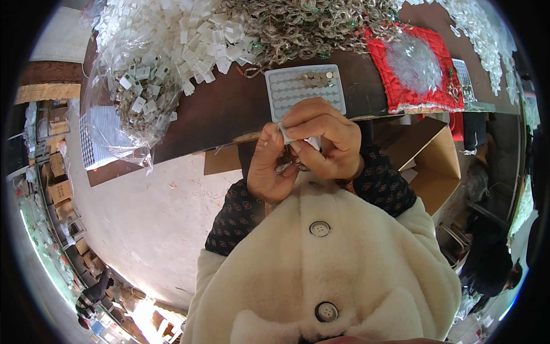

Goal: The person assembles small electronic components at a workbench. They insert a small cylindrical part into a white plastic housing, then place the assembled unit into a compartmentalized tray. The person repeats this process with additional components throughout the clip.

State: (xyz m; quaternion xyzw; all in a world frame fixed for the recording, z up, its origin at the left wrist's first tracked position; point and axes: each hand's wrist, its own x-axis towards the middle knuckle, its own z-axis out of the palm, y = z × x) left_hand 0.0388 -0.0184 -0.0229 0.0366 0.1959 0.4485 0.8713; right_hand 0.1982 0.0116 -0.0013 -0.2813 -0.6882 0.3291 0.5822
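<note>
Head view: left hand [274,166] and right hand [321,140] pressed together in front of the chest, both pinching a small white plastic piece [288,135] just below the dark brown counter [229,109] edge. Behind them, a pale blue-grey dimpled rectangular tray [305,89]; further left, a clear bag of white plastic tags [143,86].

Both hands meet close to the chest: left hand [274,166] curled, right hand [322,137] at two o'clock, probably pinching.

small white tag [288,135] (pinched), metal ring [285,167] below
</note>
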